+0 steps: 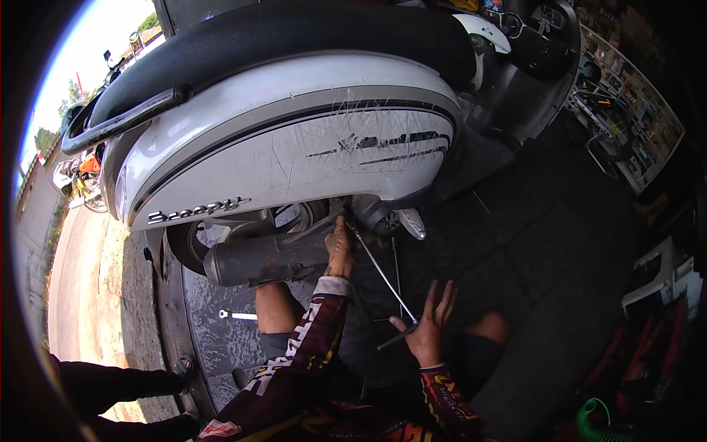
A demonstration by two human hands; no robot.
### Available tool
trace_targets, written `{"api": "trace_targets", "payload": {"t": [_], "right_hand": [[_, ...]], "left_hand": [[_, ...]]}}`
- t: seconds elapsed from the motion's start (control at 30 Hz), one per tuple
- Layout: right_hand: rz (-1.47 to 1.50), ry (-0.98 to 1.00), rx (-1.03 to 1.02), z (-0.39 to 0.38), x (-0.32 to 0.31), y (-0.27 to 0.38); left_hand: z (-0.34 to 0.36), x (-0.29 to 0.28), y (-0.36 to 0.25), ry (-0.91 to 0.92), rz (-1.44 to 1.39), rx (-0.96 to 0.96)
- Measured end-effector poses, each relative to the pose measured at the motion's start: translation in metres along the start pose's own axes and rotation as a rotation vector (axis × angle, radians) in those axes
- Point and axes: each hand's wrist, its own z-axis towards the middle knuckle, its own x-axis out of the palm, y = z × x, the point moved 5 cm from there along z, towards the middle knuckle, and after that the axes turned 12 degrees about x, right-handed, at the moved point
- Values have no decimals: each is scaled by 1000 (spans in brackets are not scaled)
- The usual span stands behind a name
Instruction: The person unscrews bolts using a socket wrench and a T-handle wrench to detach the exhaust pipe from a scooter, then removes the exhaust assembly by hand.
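Right hand (pixel 426 331) on T-wrench (pixel 379 272) handle (fingers splayed), left hand (pixel 340 247) steadying shaft

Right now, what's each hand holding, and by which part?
The right hand turns a long T-handle wrench by its crossbar end, fingers splayed. The left hand is pressed near the wrench tip under the scooter; whether it grips anything cannot be told.

Daylit left, dim right, fisheye-warped edges.

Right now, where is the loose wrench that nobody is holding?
In the head view the wrench lies flat on the wet floor at lower left, below the scooter's exhaust muffler and just left of the person's bare knee.
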Motion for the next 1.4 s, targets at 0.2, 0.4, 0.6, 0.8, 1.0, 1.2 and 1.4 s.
{"api": "trace_targets", "payload": {"t": [0.2,0.4,0.6,0.8,1.0,1.2,1.4], "right_hand": [[356,-88,340,-15,43,-36],[1689,431,31,-14,26,-5],[1378,263,233,-10,11,-6],[811,190,-254,-7,15,-13],[1471,127,61,-8,20,-10],[1622,266,219,-7,31,-7],[1326,393,284,-8,23,-17]], "left_hand": [[-15,18,-18,113,-55,44],[5,26,7,149,-373,-141],[4,36,9,168,-439,-191],[4,30,13,293,-603,-275],[-37,17,-18,127,-195,75],[-70,10,-62,23,484,865],[-72,18,-81,134,1002,824]]}}
